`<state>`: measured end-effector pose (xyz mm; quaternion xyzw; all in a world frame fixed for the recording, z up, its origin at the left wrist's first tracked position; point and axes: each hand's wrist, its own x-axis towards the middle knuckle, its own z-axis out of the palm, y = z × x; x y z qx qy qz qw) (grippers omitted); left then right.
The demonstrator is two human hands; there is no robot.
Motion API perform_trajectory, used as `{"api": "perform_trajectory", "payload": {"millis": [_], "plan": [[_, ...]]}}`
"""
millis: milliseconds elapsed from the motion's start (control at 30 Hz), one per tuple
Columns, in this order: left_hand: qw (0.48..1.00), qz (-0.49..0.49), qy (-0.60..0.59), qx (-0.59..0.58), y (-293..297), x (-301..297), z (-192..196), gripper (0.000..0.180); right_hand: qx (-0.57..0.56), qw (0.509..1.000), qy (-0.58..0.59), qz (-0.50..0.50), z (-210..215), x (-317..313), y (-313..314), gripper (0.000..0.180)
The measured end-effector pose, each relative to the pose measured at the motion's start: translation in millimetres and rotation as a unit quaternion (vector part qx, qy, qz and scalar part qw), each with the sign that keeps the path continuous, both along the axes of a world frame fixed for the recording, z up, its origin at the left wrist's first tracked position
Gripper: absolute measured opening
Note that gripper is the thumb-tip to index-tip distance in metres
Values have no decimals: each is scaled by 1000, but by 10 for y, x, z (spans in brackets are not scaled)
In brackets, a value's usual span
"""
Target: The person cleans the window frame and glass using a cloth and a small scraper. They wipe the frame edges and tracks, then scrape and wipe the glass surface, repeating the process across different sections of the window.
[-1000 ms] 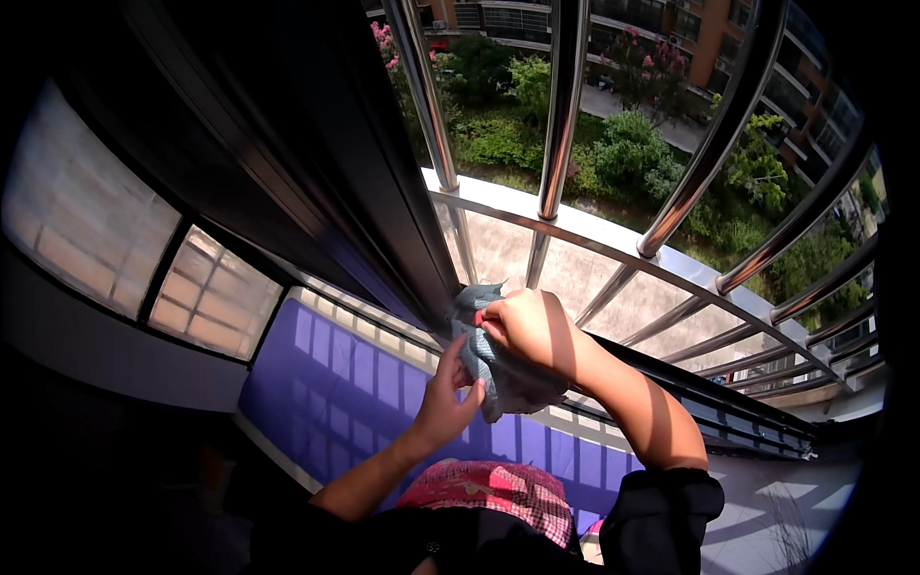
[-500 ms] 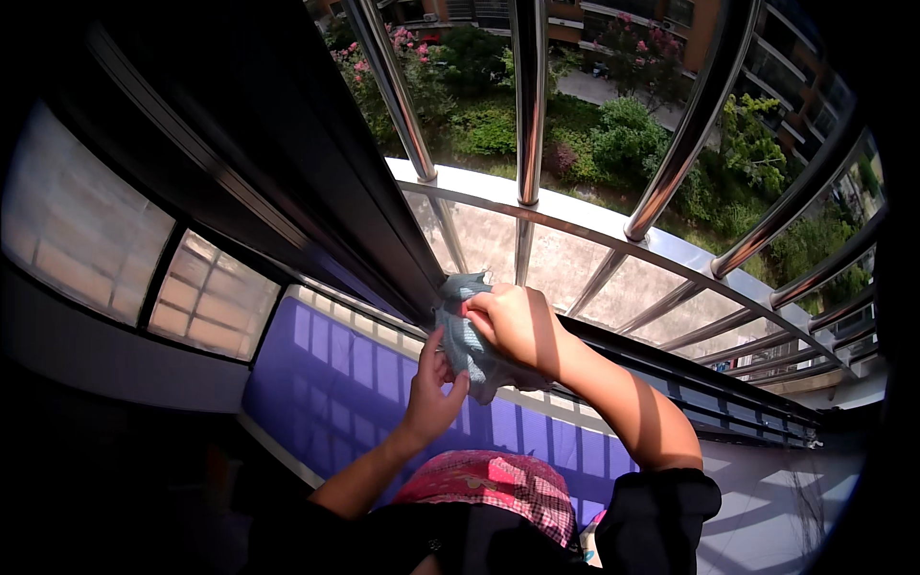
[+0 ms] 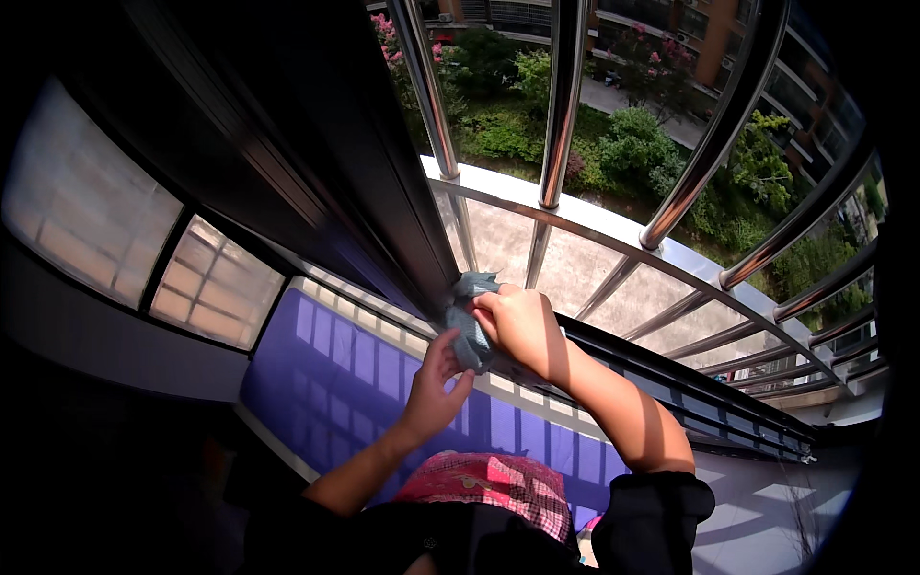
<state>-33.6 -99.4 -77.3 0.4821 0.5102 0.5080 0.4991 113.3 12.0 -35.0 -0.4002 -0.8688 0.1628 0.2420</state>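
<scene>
A grey-blue cloth (image 3: 470,343) is bunched against the lower end of a dark window frame (image 3: 407,225). My right hand (image 3: 520,328) is closed on its upper right part, thumb and fingers pressed together. Below and to the left, my left hand (image 3: 437,391) has its fingers half bent and its thumb apart from them. Its fingertips touch the cloth's lower left edge. Folds of the cloth and the right hand hide part of the frame's corner.
Shiny metal bars (image 3: 561,105) stand beyond the window on a pale ledge (image 3: 613,228). A dark window track (image 3: 690,407) runs right. Below lies a purple padded surface (image 3: 316,383) with striped shadows. A pink checked apron (image 3: 494,484) shows at my waist. Frosted panes (image 3: 206,287) are at left.
The cloth is more gathered, and its loose lower right part no longer spreads out below my right hand. Both hands stay close to the frame. The view has shifted slightly.
</scene>
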Motion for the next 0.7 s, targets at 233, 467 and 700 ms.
{"api": "perform_trajectory", "payload": {"millis": [233,467,700], "plan": [[980,3,193,41,18,-79,172,57,-23,996,-85,26,249,253,-49,19],[881,34,448,149,-32,-10,393,41,-18,1000,-23,13,134,176,-108,15],[896,6,395,204,-5,-24,512,38,38,999,-1,6,-45,42,-111,13]]}}
